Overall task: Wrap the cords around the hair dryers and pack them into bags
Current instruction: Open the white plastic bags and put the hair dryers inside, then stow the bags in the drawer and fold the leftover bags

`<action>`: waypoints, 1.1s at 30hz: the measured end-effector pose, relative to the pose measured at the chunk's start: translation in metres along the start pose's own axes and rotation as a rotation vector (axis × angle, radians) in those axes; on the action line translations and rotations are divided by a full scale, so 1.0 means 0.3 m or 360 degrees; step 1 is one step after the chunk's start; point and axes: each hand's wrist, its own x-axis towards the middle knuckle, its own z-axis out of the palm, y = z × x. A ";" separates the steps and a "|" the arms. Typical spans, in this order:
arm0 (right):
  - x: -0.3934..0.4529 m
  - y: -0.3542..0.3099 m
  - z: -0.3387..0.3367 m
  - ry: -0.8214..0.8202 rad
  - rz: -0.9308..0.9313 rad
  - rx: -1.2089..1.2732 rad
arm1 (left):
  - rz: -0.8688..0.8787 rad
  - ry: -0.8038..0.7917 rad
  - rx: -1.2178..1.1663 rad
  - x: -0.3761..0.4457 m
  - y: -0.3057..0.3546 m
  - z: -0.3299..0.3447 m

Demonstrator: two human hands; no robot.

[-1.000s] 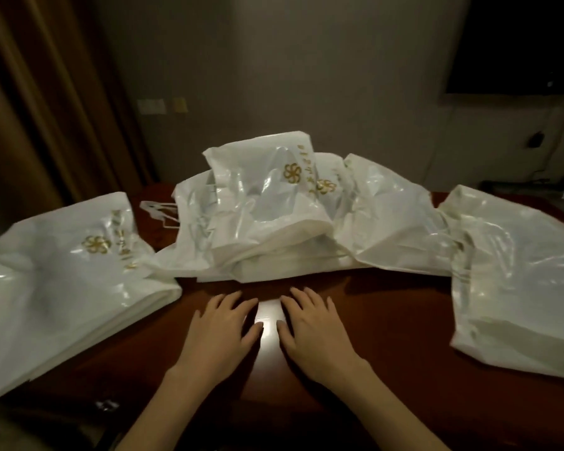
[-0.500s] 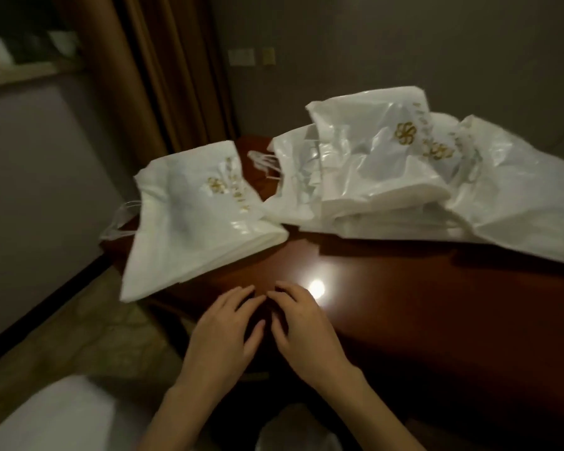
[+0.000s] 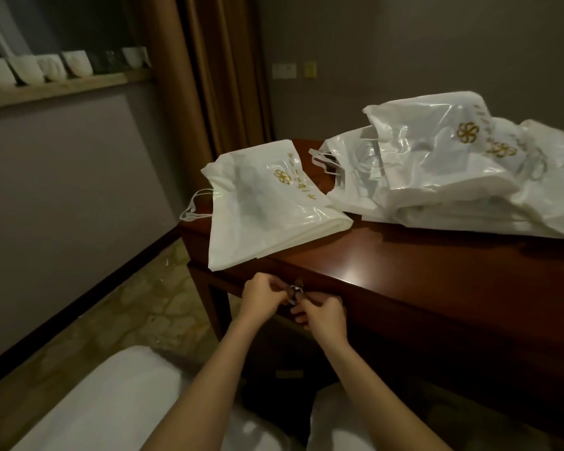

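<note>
**Now at the drawer pull, both hands off the desk top**

Both hands were flat on the desk top a second ago; now they've dropped to the front edge. Left hand [image 3: 263,295] has its fingers curled in at a small metal ring pull [image 3: 294,291] on the drawer front; it looks like a pinch, though the contact is partly hidden. Right hand [image 3: 323,315] sits just below and to the right, fingers curled toward the same pull; can't tell if it actually grips it. View has also swung left, so more floor and wall show.

Read: probably opening the drawer to get a hair dryer. None visible in frame, no cords either, so wrapping hasn't started.

Bags: one white bag [image 3: 267,203] with a gold logo lies flat on the desk [image 3: 437,275] directly above the hands, its near corner overhanging the edge. A pile of similar bags [image 3: 453,170] sits further back right, well apart from both hands.
</note>
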 end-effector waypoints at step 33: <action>-0.318 0.010 0.061 -0.0881 -0.0483 -0.1980 | -0.0129 -0.0657 0.1400 -0.388 -0.124 -0.304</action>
